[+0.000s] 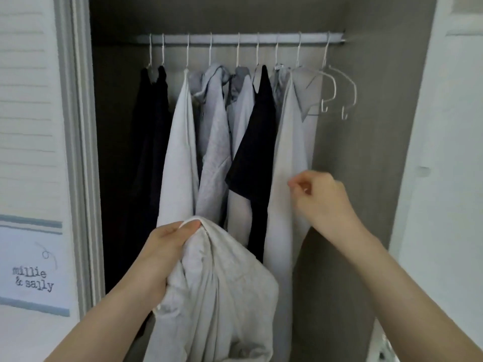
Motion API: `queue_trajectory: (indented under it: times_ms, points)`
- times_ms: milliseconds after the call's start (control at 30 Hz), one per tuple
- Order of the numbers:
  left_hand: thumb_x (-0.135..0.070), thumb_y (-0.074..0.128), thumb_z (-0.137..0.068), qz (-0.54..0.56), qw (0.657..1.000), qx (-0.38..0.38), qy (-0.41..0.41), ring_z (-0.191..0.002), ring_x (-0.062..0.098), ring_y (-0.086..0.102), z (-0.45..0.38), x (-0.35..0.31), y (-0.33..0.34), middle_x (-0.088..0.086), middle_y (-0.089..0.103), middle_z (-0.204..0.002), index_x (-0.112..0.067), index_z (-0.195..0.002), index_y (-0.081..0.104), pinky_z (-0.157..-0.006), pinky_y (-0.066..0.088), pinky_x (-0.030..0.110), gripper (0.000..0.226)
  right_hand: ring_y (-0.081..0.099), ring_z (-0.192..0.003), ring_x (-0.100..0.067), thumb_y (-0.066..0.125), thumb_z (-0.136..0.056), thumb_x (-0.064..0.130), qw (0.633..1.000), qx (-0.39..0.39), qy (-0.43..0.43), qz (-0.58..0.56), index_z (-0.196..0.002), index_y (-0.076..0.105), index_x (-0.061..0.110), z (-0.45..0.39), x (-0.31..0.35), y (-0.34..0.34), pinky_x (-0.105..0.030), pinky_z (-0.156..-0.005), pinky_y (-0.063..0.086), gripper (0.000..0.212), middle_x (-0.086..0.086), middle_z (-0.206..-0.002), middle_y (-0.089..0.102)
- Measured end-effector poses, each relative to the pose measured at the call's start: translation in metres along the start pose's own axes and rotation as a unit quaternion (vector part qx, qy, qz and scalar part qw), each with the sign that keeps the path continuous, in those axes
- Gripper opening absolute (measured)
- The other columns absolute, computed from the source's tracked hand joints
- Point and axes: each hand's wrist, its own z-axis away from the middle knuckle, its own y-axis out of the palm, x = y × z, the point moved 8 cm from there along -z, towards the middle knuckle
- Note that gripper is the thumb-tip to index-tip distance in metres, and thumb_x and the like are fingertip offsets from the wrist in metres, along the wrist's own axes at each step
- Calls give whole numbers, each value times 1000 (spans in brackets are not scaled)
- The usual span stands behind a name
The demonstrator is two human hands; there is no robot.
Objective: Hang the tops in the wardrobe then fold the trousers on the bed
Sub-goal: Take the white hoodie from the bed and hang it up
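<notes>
Wardrobe (366, 152) grey-walled; white rail (240, 37); louvred door (28, 100) left.

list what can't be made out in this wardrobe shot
- Head view: lower part of the white top gripped by the left hand, cut off by the bottom edge.
- Right hand: fingers curled, anything pinched too small to tell.
- Dark garments at the left: lost in shadow.

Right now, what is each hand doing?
Left hand: fingers grip the bunched white top.
Right hand: fingers curled, holding nothing, beside the hanging pale shirt.
</notes>
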Motion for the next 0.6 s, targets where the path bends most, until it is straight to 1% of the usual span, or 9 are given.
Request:
queue_trajectory:
  times_ms: [100, 133, 200, 300, 400, 500, 600]
  points:
    - [-38, 67, -88, 3, 1000, 17, 1, -80, 20, 74, -10, -13, 7, 10, 77, -86, -19, -76, 79, -75, 55, 33, 25, 62, -83, -24, 47, -89, 14, 995, -97, -25, -24, -92, 71, 16, -65, 39, -34, -24, -69, 40, 24, -3, -86, 68]
    - [-37, 67, -89, 5, 1000, 23, 2, -80, 21, 74, -12, -18, 11, 11, 77, -87, -19, -76, 79, -77, 55, 34, 26, 62, -87, -27, 45, -89, 12, 992, -117, -32, -14, -94, 70, 12, -86, 50, -40, -25, -71, 41, 25, -7, -91, 69]
    - [-36, 65, -91, -1, 1000, 28, 9, -77, 20, 75, -18, -26, 16, 10, 77, -85, -18, -74, 78, -72, 55, 32, 28, 61, -96, -35, 44, -89, 11, 988, -140, -40, 41, -98, 68, 5, -126, 64, -49, -32, -76, 44, 26, -17, -99, 68]
    - [-37, 65, -91, 0, 1000, 23, 19, -78, 21, 74, -29, -38, 18, 11, 76, -85, -11, -81, 77, -68, 54, 29, 31, 57, -106, -42, 47, -90, 14, 975, -140, -46, 164, -103, 62, -4, -179, 71, -57, -40, -85, 46, 27, -27, -110, 62]
    - [-38, 66, -90, 16, 1000, 14, 15, -78, 22, 74, -39, -47, 18, 11, 76, -85, -8, -90, 76, -65, 54, 28, 31, 48, -118, -42, 50, -91, 12, 958, -122, -18, 257, -117, 54, -6, -218, 58, -60, -40, -95, 42, 33, -28, -124, 55]
    - [-37, 65, -90, 33, 999, 16, 19, -78, 22, 74, -48, -51, 18, 13, 76, -86, -6, -91, 75, -63, 55, 28, 32, 44, -124, -40, 49, -92, 15, 949, -83, 5, 304, -126, 48, -6, -248, 42, -55, -38, -103, 35, 40, -28, -132, 49]
    - [-36, 66, -90, 34, 999, -2, 24, -77, 23, 74, -61, -57, 17, 14, 76, -85, -3, -91, 74, -64, 55, 28, 34, 41, -129, -42, 49, -92, 16, 948, -54, 30, 314, -133, 43, -7, -272, 24, -48, -43, -107, 35, 47, -29, -137, 45]
